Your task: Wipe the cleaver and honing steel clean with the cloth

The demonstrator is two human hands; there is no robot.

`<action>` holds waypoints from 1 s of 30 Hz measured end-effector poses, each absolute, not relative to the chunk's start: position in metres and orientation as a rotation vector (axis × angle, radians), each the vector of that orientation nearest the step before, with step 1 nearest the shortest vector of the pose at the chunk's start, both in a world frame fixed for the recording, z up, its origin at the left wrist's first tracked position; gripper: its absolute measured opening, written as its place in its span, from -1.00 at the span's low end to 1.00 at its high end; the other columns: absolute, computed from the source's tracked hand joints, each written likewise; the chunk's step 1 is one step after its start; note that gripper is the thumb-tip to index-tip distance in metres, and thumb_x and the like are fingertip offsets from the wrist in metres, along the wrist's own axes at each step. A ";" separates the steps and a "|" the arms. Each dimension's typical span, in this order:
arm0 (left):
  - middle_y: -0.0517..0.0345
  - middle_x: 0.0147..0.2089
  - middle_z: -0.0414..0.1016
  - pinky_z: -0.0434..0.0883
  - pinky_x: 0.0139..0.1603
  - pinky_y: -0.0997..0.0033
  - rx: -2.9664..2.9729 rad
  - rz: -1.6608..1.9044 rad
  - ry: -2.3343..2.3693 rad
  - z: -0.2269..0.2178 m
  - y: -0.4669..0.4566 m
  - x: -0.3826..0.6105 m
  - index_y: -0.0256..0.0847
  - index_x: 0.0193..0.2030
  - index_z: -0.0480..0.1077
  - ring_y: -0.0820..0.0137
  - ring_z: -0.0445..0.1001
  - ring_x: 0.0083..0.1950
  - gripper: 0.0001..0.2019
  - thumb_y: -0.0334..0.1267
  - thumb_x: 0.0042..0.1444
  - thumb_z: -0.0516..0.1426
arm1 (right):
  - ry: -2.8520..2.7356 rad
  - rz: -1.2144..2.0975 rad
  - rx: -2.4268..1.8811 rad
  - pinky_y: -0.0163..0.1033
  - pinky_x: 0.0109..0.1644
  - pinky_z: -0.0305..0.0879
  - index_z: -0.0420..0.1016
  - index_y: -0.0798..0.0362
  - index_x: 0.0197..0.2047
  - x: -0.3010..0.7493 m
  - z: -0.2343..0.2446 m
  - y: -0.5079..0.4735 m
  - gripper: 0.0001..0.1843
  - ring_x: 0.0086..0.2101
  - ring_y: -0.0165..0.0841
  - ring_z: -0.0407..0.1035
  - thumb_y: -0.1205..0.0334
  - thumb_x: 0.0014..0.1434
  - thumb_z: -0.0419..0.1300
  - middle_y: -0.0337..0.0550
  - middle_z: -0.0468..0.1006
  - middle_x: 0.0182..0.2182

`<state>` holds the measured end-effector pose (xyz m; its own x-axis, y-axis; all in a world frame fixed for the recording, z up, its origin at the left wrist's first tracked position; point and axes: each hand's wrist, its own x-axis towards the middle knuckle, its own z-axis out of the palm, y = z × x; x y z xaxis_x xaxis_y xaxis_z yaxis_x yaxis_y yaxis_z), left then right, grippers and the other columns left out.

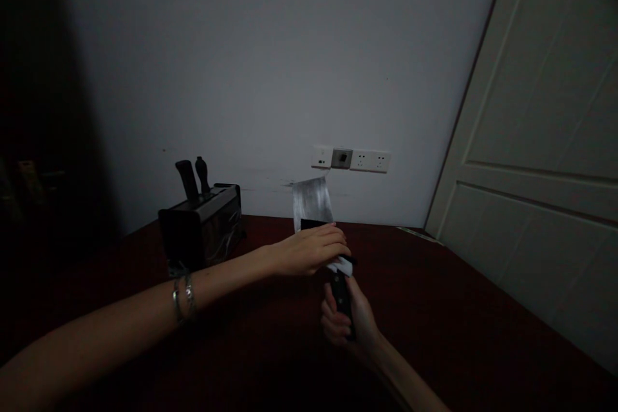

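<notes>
As dim light falls across a dark red table (425, 309), a person steadies a cleaver (313, 198) in front of them, its broad, streaked metal blade pointing away toward a pale wall (270, 64). The right hand (360, 318) holds the black, riveted handle (341, 293) in a closed grip, fingers wrapped around it. The left hand (313, 248) reaches across from the side — palm down, over the base of the blade — with a white, cloth-like piece (344, 266) showing beneath its fingers; whether those fingers pinch the piece or simply press on it cannot be told. Metal bracelets (190, 294) circle the left wrist. To the left, on the table, stands a dark knife block (203, 225) with two black handles (187, 180) rising from its top. Sockets (369, 161) line the wall beyond the blade, and a panelled door (535, 141) stands at right.
</notes>
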<state>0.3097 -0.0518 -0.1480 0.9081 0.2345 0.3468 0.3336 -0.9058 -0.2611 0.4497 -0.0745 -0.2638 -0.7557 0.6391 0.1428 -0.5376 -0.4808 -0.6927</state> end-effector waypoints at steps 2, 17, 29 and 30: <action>-0.03 -0.09 0.36 0.08 0.22 0.26 -2.750 -0.478 -0.444 -0.149 -0.052 0.312 -0.34 -0.03 0.27 0.36 0.24 0.03 -0.72 -0.49 0.12 -0.07 | -0.966 2.231 -0.208 -0.49 -0.84 -0.22 0.20 0.06 -0.68 0.449 -0.262 -0.074 -0.48 -0.85 -0.62 -0.25 -0.24 -0.05 0.08 -0.48 0.04 -0.89; 0.05 -0.13 0.41 0.31 -0.09 0.38 -2.279 -1.863 -0.906 -0.136 -0.048 0.296 -0.24 -0.06 0.33 0.40 0.37 -0.11 -0.78 -0.32 0.17 -0.01 | -1.074 1.752 -0.839 -0.47 -0.80 -0.21 0.29 0.10 -0.60 0.442 -0.254 -0.072 -0.32 -0.85 -0.61 -0.10 -0.43 -0.15 -0.06 -0.46 0.05 -0.88; 0.12 -0.16 0.47 0.35 -0.11 0.44 -1.999 -2.010 -1.065 -0.148 -0.053 0.269 -0.22 -0.07 0.37 0.42 0.42 -0.13 -0.77 -0.27 0.13 0.05 | -1.303 1.393 -0.815 -0.40 -0.66 -0.04 0.39 0.16 -0.48 0.445 -0.247 -0.077 -0.48 -0.72 -0.55 0.10 -0.21 -0.03 0.10 -0.29 0.32 -0.72; 0.12 -0.15 0.47 0.35 -0.11 0.44 -1.989 -2.008 -1.063 -0.148 -0.053 0.267 -0.22 -0.07 0.37 0.42 0.42 -0.13 -0.77 -0.27 0.13 0.05 | -1.319 1.377 -0.817 -0.38 -0.64 0.02 0.38 0.15 -0.50 0.444 -0.246 -0.078 -0.49 -0.70 -0.52 0.16 -0.21 -0.03 0.11 -0.26 0.35 -0.70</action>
<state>0.2670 -0.0530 -0.1485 -0.1278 0.3810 0.9157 0.5429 -0.7458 0.3860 0.4442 -0.0776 -0.2461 -0.2531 0.9525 0.1692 -0.2101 0.1166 -0.9707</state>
